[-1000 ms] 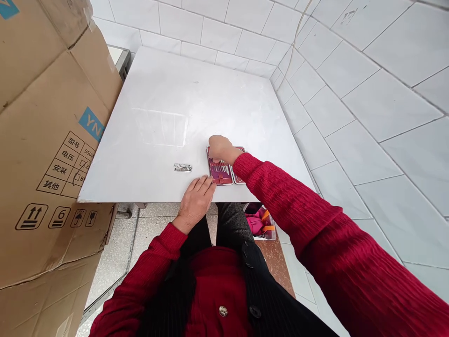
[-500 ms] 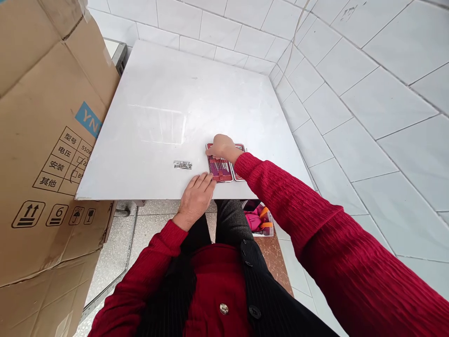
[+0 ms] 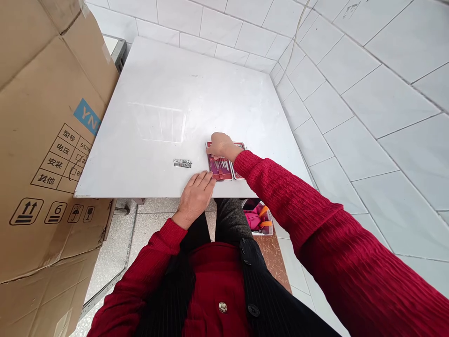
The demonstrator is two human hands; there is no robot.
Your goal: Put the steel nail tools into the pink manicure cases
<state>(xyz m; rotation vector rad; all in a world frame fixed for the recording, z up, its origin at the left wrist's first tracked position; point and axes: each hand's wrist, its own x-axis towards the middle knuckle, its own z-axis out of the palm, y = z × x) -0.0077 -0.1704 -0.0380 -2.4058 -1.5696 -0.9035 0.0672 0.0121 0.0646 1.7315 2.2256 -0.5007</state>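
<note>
An unfolded manicure case (image 3: 221,177) with a red lining lies near the front edge of the table, several slim metal tools in its left half. My right hand (image 3: 221,144) is over the upper part of the case, fingers closed in a pinch at its upper left; whatever they hold is hidden. Flat on the table's front edge rests my left hand (image 3: 197,191), its fingers stretched out and the fingertips at the case's lower left corner. Silver nail clippers (image 3: 182,163) lie on the tabletop, left of the case and beyond my left hand.
The white table (image 3: 157,89) meets tiled walls at the back and right. A tall cardboard box (image 3: 42,117) stands along its left side. Below the front edge, a container with pink and orange items (image 3: 258,219) sits to the right of my legs.
The view has shifted very slightly. Both hands keep nearly the same place at the case, and the nail clippers lie where they were.
</note>
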